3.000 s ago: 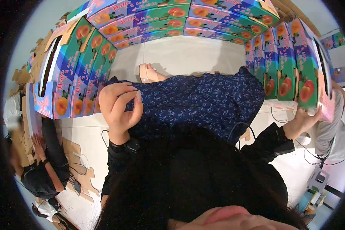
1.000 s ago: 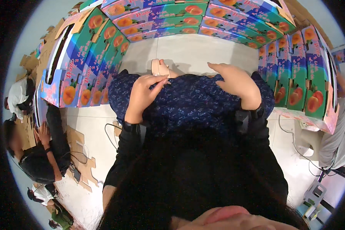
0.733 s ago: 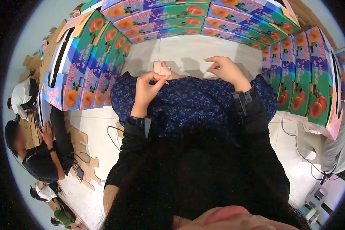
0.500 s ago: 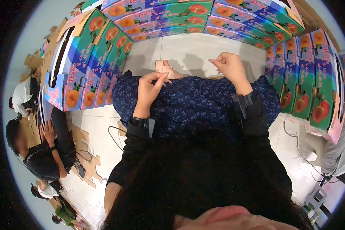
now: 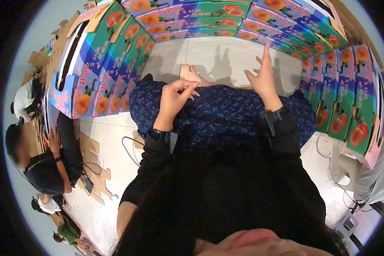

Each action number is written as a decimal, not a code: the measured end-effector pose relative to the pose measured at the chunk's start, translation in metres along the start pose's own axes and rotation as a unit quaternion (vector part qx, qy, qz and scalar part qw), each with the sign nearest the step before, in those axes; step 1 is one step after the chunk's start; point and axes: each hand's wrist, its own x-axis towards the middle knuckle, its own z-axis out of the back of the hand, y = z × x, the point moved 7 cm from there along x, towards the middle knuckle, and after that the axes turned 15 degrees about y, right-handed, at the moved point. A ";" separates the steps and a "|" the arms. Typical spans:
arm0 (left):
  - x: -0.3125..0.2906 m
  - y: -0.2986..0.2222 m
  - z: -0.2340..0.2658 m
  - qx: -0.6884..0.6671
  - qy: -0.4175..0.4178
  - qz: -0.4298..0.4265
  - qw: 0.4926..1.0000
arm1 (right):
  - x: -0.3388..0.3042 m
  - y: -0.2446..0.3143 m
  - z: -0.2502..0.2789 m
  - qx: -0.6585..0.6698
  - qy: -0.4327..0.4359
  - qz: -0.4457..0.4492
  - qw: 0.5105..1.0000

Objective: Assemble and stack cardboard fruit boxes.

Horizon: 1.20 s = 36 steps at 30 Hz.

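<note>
My left hand [image 5: 175, 100] hovers above my lap with its fingers curled and the thumb pressed toward the index finger; nothing shows between them. To the right, my right hand [image 5: 265, 80] is raised with the fingers spread and the index pointing away from me, holding nothing. Neither hand touches a box. Beneath them lies a dark blue patterned skirt [image 5: 217, 111] over my knees. Just beyond my left hand, a foot in a pale sandal [image 5: 184, 71] rests on the floor.
Fruit-printed cartons surround me: a row on the left [image 5: 102, 72], stacks ahead [image 5: 200, 21] and a row on the right [image 5: 339, 91]. A person in black [image 5: 46, 175] sits at left near flat cardboard [image 5: 99, 166]. A cable [image 5: 330, 164] hangs at right.
My right hand has opened from a loose pinch, its index finger now stretched away from me. My left hand has shifted slightly right, still curled. The whole view has turned a little.
</note>
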 end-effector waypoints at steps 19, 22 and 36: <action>0.002 -0.012 0.005 0.110 -0.052 -0.042 0.992 | 0.000 -0.006 -0.007 0.057 0.022 -0.060 0.996; 0.003 -0.011 0.005 0.101 -0.051 -0.046 0.992 | 0.003 -0.009 -0.014 0.033 0.085 -0.086 0.992; -0.029 -0.113 0.117 0.473 -0.364 -0.154 0.787 | 0.001 -0.016 -0.029 -0.101 0.190 -0.010 0.977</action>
